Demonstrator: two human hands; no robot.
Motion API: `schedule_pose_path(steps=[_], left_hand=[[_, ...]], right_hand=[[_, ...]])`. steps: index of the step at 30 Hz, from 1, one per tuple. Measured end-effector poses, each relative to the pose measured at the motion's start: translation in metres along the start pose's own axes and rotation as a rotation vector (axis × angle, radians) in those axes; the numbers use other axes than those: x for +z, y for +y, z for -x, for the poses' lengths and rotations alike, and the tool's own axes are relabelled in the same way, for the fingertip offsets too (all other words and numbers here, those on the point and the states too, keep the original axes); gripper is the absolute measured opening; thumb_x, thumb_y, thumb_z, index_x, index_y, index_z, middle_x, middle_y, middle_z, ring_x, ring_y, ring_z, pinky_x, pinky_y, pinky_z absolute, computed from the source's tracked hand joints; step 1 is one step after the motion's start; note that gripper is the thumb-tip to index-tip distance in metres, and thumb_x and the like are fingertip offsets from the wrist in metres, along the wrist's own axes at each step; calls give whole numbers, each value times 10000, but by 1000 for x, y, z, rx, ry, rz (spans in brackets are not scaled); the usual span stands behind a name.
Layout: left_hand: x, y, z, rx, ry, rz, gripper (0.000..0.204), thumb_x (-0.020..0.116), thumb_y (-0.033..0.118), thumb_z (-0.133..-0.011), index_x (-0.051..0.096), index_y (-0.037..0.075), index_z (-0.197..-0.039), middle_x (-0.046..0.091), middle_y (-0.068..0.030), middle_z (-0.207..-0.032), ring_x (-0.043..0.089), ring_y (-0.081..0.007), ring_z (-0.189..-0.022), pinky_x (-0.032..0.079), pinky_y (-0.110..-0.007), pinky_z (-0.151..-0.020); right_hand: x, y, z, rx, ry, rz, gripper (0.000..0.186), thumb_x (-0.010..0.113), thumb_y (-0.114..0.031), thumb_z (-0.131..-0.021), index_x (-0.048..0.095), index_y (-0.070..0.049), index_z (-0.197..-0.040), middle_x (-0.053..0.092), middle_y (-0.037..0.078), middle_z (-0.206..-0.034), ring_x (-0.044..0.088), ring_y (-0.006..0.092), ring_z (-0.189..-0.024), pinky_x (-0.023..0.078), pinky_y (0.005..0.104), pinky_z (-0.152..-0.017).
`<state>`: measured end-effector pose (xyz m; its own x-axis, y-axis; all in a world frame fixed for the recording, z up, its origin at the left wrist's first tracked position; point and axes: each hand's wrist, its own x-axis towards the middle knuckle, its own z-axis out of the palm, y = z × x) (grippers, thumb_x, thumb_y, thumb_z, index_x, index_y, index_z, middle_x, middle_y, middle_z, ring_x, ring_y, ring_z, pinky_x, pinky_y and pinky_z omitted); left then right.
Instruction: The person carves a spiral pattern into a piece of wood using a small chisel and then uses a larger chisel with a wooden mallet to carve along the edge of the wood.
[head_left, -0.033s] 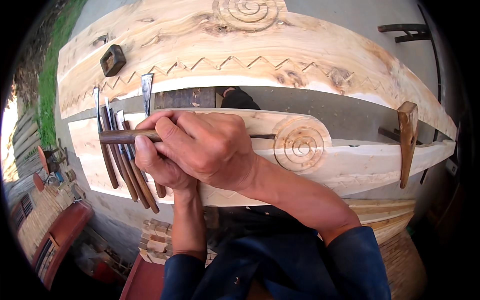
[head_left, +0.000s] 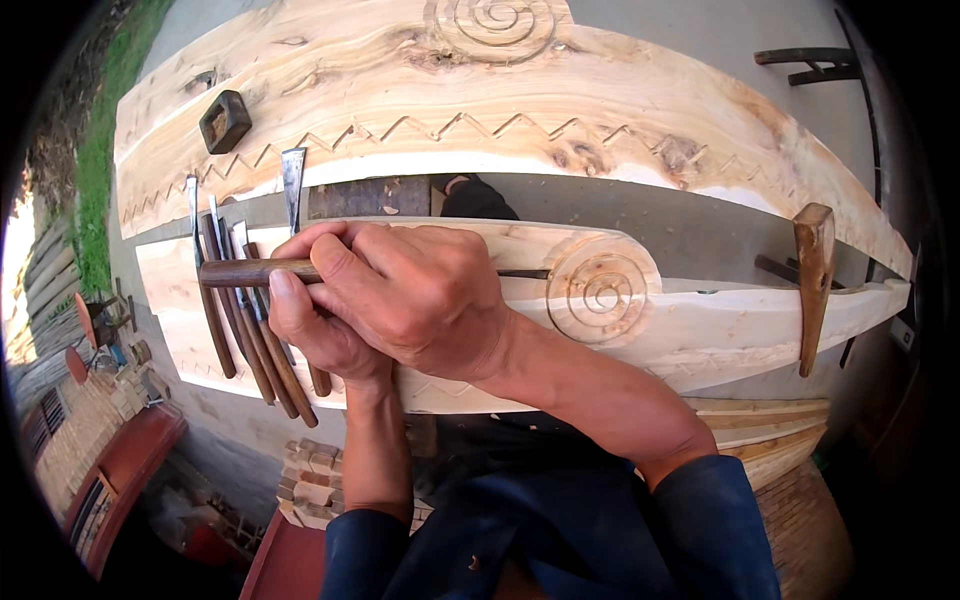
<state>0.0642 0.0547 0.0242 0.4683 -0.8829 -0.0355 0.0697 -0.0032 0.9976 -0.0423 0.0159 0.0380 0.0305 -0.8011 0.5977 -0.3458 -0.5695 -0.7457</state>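
Both hands are closed round one chisel (head_left: 250, 272), lying nearly level with its dark wooden handle pointing left. My right hand (head_left: 425, 290) wraps over the top and covers the middle of the tool. Lower and to the left, my left hand (head_left: 330, 345) grips the handle, thumb along it; its other fingers are partly hidden. The thin metal shank emerges right of the hands, and its tip meets the edge of a carved spiral disc (head_left: 605, 290) on the near pale wooden board (head_left: 740, 325). Several more chisels (head_left: 265, 350) lie across the board's left part, beside and under the handle.
A larger board (head_left: 350, 90) with a zigzag groove and spiral lies beyond a gap. On it sits a dark angular block with a hollow (head_left: 226, 122). A wooden mallet (head_left: 815, 280) rests across the near board's right end. Stacked wood pieces (head_left: 310, 485) stand at lower left.
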Motion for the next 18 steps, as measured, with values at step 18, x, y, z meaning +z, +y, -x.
schedule_pose_path(steps=[18], left_hand=[[-22,-12,34,226,132,210,719,227,625,-1171,484,-27,-1330,727,-342,-1000,690,-296,-865,551,-423,-877]], right_hand=[[4,-36,17,-174,-167,119,354,762,-335,-1017,700,-9,-892,512,30,-687,547,146,-537,449,287,-498]])
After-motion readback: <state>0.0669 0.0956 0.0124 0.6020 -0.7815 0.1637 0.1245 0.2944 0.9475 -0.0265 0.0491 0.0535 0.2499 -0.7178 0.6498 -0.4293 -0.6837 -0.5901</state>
